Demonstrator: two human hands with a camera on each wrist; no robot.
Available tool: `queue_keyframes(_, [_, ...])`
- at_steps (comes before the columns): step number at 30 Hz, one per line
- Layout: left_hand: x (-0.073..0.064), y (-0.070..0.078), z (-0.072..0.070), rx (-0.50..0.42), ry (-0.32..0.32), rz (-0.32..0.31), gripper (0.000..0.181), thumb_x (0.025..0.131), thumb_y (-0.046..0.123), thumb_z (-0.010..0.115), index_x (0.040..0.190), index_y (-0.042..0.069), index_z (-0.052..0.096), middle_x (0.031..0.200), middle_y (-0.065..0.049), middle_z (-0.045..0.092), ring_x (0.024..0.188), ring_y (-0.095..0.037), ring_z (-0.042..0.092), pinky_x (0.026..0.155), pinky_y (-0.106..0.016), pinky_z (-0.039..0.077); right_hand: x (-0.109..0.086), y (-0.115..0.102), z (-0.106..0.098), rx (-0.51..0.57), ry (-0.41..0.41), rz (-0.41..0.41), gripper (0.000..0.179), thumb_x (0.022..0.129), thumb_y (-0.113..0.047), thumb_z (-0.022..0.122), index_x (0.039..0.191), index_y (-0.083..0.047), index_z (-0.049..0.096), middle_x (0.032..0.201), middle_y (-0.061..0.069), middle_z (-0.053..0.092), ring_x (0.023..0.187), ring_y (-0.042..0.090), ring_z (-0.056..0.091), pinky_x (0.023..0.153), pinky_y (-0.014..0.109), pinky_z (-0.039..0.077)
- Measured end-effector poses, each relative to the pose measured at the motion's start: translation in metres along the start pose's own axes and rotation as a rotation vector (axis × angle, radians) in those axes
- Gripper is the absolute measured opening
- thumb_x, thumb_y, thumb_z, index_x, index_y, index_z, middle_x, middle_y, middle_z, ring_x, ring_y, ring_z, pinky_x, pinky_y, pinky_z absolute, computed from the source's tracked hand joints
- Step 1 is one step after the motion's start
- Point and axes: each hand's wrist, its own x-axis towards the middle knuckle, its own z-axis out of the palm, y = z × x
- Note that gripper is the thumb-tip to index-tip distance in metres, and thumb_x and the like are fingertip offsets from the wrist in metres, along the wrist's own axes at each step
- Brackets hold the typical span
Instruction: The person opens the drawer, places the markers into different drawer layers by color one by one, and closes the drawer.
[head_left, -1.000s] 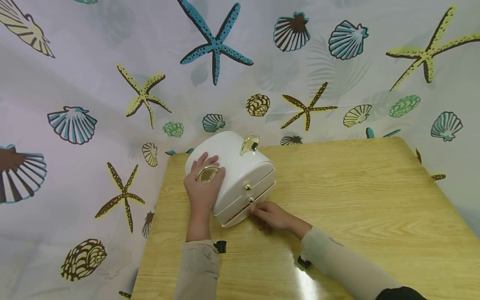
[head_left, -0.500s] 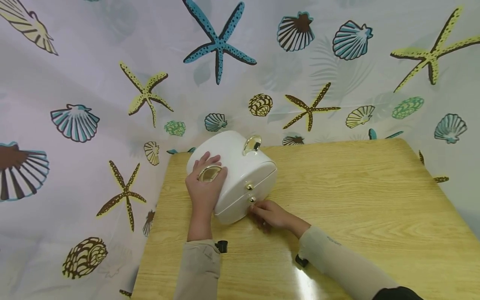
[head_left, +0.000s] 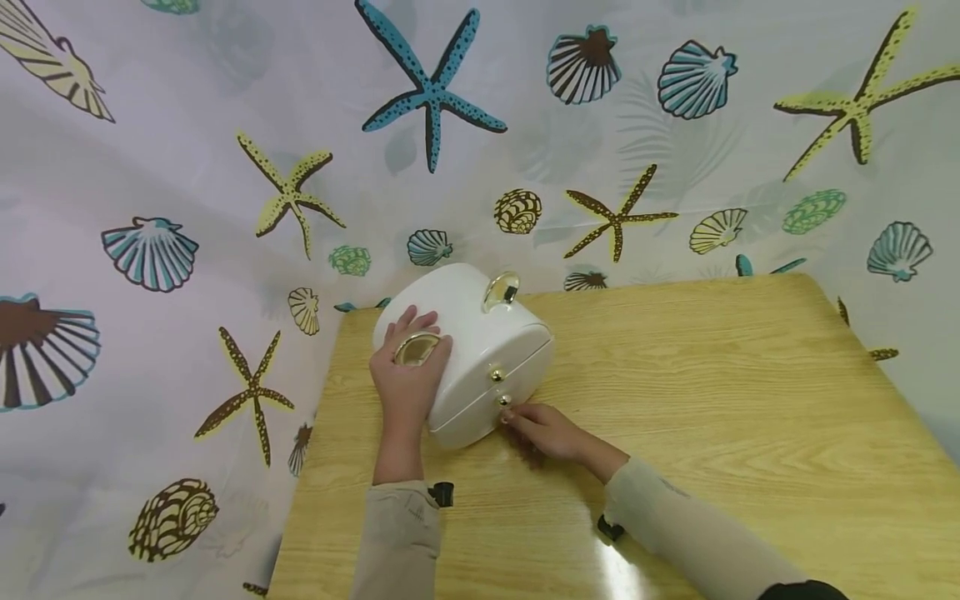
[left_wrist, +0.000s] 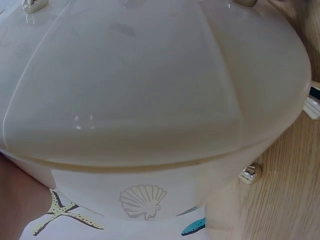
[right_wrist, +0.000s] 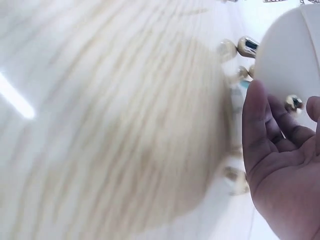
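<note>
A white rounded box (head_left: 457, 304) with gold handles and a split front lies tilted on the wooden table. Two gold knobs, an upper one (head_left: 497, 375) and a lower one (head_left: 505, 401), sit on the front, whose parts are closed with a thin seam. My left hand (head_left: 408, 375) rests on the box's shell, fingers spread around the near gold handle (head_left: 417, 348). Just under the lower knob, the fingertips of my right hand (head_left: 546, 429) are at the front of the lower drawer. In the right wrist view, the fingers bend loosely beside a knob (right_wrist: 294, 103).
The wooden table (head_left: 712, 400) extends right and toward me. Behind and to the left hangs a white cloth (head_left: 480, 183) printed with starfish and shells. The second gold handle (head_left: 501, 291) stands up at the far side of the box.
A second ago the lower drawer stood slightly out with a reddish gap; by half a second ago it had slid in flush. Both hands have stayed nearly in place.
</note>
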Motion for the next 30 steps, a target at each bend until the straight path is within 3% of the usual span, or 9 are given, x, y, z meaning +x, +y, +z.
queue_keyframes(8, [0.004,-0.001,-0.012,0.035,0.004,0.005,0.019,0.087,0.023,0.088,0.101,0.012,0.083,0.118,0.005,0.081,0.139,-0.002,0.057,0.132,-0.026,0.023,-0.026,-0.004,-0.043,-0.002,0.105,-0.007,0.038,0.113,-0.027,0.05,0.115,0.007,0.067,0.098,0.028,0.067,0.078,0.031,0.069,0.063,0.042,0.064])
queue_keyframes(11, [0.006,-0.003,-0.017,0.032,-0.002,0.015,0.021,0.087,0.023,0.089,0.103,0.011,0.084,0.119,0.003,0.081,0.139,-0.003,0.058,0.132,-0.026,0.023,-0.04,-0.01,-0.066,-0.066,0.179,0.0,0.041,0.114,-0.032,0.048,0.12,0.004,0.068,0.109,0.027,0.068,0.091,0.038,0.069,0.071,0.046,0.064])
queue_keyframes(17, [0.011,-0.006,-0.029,0.062,-0.046,0.027,0.022,0.086,0.025,0.089,0.103,0.013,0.084,0.118,0.003,0.081,0.139,-0.003,0.057,0.132,-0.026,0.023,-0.07,-0.022,-0.101,-0.34,0.327,0.036,0.054,0.113,-0.051,0.042,0.133,-0.008,0.068,0.137,0.019,0.067,0.123,0.039,0.064,0.099,0.058,0.055])
queue_keyframes(24, [0.017,0.0,-0.042,0.101,-0.097,0.076,0.032,0.084,0.021,0.091,0.115,0.017,0.082,0.121,-0.001,0.081,0.14,-0.011,0.06,0.132,-0.036,0.03,-0.089,-0.043,-0.126,-0.708,0.417,0.064,0.063,0.107,-0.064,0.046,0.14,-0.014,0.067,0.149,0.018,0.059,0.139,0.047,0.05,0.111,0.073,0.04])
queue_keyframes(30, [0.018,0.012,-0.05,0.123,-0.068,0.054,0.04,0.087,0.026,0.09,0.124,0.018,0.077,0.121,0.002,0.08,0.134,-0.008,0.062,0.125,-0.04,0.041,-0.098,-0.056,-0.138,-0.958,0.473,0.081,0.085,0.096,-0.08,0.05,0.149,-0.015,0.06,0.161,0.017,0.049,0.152,0.047,0.037,0.123,0.071,0.025])
